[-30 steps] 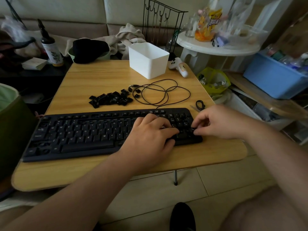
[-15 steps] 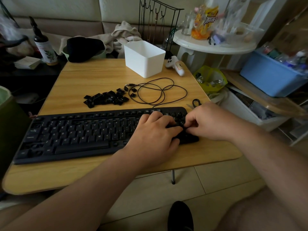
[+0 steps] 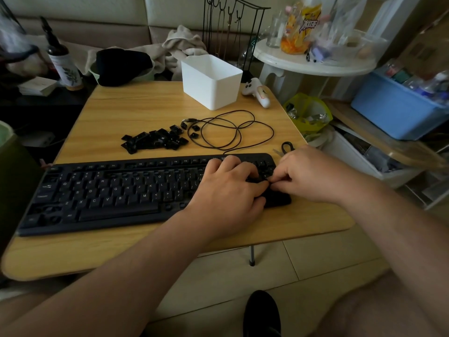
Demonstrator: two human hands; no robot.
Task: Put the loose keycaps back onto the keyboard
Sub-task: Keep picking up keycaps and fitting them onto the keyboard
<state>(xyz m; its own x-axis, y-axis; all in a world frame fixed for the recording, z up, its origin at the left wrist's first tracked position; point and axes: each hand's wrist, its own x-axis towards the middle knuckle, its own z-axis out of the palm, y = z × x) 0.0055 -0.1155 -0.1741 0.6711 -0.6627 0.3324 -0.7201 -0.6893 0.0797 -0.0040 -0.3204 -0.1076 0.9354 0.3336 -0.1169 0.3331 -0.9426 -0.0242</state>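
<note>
The black keyboard (image 3: 116,193) lies along the near side of the wooden table (image 3: 145,108); a few sockets at its lower left look bare. A pile of loose black keycaps (image 3: 155,139) sits behind it, with single keycaps (image 3: 194,128) beside the pile. My left hand (image 3: 228,195) rests on the keyboard's right part, its forefinger reaching to the number pad. My right hand (image 3: 308,176) comes in from the right, its fingertips bunched and pinching a small black keycap (image 3: 267,178) over the number pad, touching my left forefinger. The keys below both hands are hidden.
The coiled keyboard cable (image 3: 233,130) lies behind the keyboard. A white bin (image 3: 211,81) and a white controller (image 3: 257,92) stand at the back right. Small scissors (image 3: 286,147) lie by the right edge. Off the table are a bottle (image 3: 64,66), a round white side table (image 3: 313,62) and a blue crate (image 3: 398,110).
My right hand has slid left from the keyboard's right edge onto the number pad, and its fingertips now meet my left forefinger. My left hand has stayed in place.
</note>
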